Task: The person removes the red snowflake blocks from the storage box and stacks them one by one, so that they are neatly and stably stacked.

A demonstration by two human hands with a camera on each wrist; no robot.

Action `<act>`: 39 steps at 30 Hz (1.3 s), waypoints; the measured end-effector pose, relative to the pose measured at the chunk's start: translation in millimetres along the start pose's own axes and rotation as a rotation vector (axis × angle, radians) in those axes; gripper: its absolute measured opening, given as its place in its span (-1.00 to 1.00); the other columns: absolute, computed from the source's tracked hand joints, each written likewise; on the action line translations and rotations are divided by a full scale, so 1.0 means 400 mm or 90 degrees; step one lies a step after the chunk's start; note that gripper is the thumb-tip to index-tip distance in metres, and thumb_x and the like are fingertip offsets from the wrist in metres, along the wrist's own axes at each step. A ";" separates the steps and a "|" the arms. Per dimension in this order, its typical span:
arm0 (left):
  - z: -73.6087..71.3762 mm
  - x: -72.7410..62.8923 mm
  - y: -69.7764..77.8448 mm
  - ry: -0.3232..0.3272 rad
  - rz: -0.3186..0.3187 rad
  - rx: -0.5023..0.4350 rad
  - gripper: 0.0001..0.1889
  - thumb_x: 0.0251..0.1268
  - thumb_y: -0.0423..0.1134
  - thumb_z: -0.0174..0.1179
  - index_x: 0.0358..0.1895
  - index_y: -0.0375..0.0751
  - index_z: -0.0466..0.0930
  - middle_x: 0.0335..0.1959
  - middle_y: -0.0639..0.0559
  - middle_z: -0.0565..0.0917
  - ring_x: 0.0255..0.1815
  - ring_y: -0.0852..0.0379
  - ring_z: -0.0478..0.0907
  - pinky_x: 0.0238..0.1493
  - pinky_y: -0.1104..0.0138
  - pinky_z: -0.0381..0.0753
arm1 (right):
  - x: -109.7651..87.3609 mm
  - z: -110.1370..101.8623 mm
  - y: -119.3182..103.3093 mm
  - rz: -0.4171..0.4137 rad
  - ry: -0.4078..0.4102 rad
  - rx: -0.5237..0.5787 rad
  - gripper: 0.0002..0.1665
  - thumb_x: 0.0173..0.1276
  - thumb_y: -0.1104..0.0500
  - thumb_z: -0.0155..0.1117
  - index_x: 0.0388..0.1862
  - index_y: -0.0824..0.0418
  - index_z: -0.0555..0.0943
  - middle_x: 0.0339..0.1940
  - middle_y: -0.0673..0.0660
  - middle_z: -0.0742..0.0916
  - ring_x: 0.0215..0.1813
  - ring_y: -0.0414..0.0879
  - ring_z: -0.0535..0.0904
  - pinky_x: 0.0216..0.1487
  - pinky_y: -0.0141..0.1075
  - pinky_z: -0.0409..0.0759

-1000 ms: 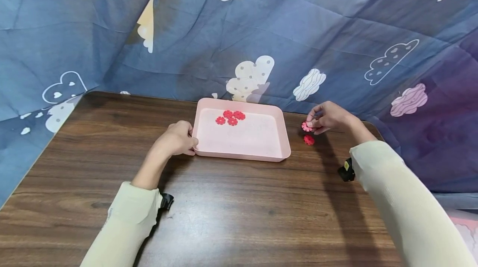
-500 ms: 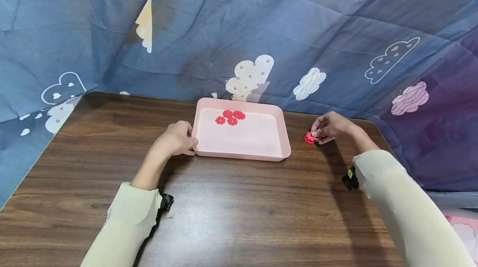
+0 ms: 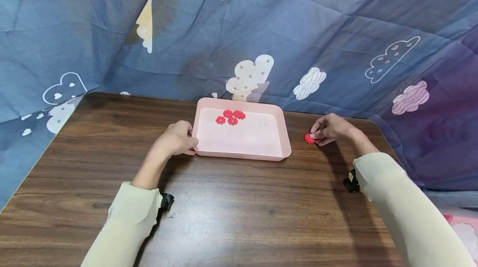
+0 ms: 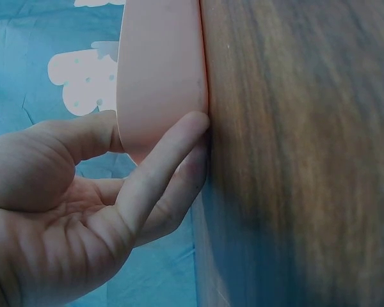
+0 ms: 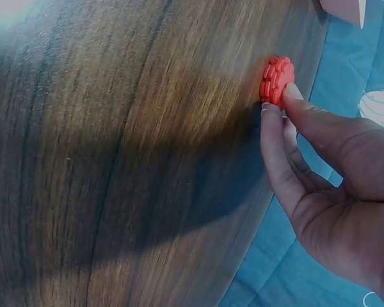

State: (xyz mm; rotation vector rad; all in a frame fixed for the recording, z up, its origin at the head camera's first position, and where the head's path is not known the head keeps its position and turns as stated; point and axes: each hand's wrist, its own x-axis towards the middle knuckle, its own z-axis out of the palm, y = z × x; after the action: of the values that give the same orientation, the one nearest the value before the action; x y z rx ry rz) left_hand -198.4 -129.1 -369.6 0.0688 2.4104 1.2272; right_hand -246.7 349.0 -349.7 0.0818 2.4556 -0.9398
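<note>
My right hand (image 3: pixel 330 129) pinches red flower-shaped plastic discs (image 3: pixel 309 138) at the table to the right of the tray. In the right wrist view, the discs (image 5: pixel 277 82) lie in a small stack, with the thumb on the top face and a fingertip at the edge. My left hand (image 3: pixel 178 138) grips the pink tray (image 3: pixel 257 138) at its left side near the front corner. The left wrist view has the thumb over the rim and the fingers against the outer wall (image 4: pixel 160 77). Inside the tray, several more red discs (image 3: pixel 232 121) lie flat toward the back left.
A brown wood-grain table (image 3: pixel 239 209) carries everything. Behind it hangs a blue curtain (image 3: pixel 179 42) with cloud prints, close to the table's back edge. Each sleeve has a black device (image 3: pixel 351 182) strapped near the wrist.
My right hand has moved down and slightly right, bringing its red disc onto the one on the table, and now holds them lined up together. The left hand and tray have stayed put.
</note>
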 end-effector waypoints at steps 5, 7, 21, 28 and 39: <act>-0.002 0.002 -0.003 0.002 0.006 0.002 -0.95 0.39 -0.51 0.10 -0.18 -0.48 0.49 -0.07 -0.43 0.66 -0.32 0.03 0.86 -0.21 0.35 0.94 | 0.002 0.001 -0.001 -0.013 0.013 -0.019 -0.69 0.50 0.38 0.37 0.04 0.64 0.59 -0.35 0.11 0.80 -0.30 -0.13 0.74 -0.15 -0.20 0.96; -0.002 0.002 -0.004 0.002 0.009 0.007 -0.94 0.39 -0.51 0.09 -0.18 -0.48 0.49 -0.08 -0.43 0.66 -0.32 0.03 0.86 -0.21 0.35 0.94 | 0.003 0.000 -0.005 -0.019 0.014 -0.022 -0.68 0.51 0.36 0.37 0.04 0.64 0.61 -0.37 0.09 0.80 -0.30 -0.15 0.74 -0.15 -0.21 0.95; 0.000 -0.001 -0.007 0.001 0.008 0.005 -0.95 0.39 -0.51 0.09 -0.19 -0.47 0.48 -0.09 -0.41 0.66 -0.33 0.05 0.85 -0.19 0.33 0.94 | 0.025 -0.010 -0.148 -0.072 0.008 -0.024 -0.67 0.54 0.28 0.34 0.10 0.54 0.67 -0.31 -0.02 0.84 -0.31 -0.18 0.78 -0.17 -0.28 0.93; 0.002 0.000 -0.005 0.000 0.005 0.011 -0.95 0.39 -0.50 0.09 -0.19 -0.45 0.47 -0.15 -0.36 0.68 -0.33 0.05 0.85 -0.20 0.33 0.94 | 0.044 0.019 -0.234 -0.093 0.012 -0.023 -0.63 0.52 0.27 0.36 0.14 0.55 0.65 -0.31 0.03 0.84 -0.31 -0.15 0.79 -0.20 -0.30 0.93; 0.001 0.004 0.002 -0.002 0.005 0.007 -0.94 0.41 -0.51 0.10 -0.17 -0.48 0.48 -0.10 -0.40 0.68 -0.26 -0.02 0.87 -0.17 0.31 0.95 | 0.109 0.122 -0.348 -0.098 -0.042 -0.021 -0.60 0.50 0.35 0.32 0.23 0.55 0.63 -0.29 0.22 0.88 -0.28 -0.13 0.83 -0.11 -0.23 0.95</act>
State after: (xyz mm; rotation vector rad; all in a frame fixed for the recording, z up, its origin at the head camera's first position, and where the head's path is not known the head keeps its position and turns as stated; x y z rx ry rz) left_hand -199.9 -128.1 -369.9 0.0836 2.4176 1.2162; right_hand -295.2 206.8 -316.6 -0.1503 2.4425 -0.9502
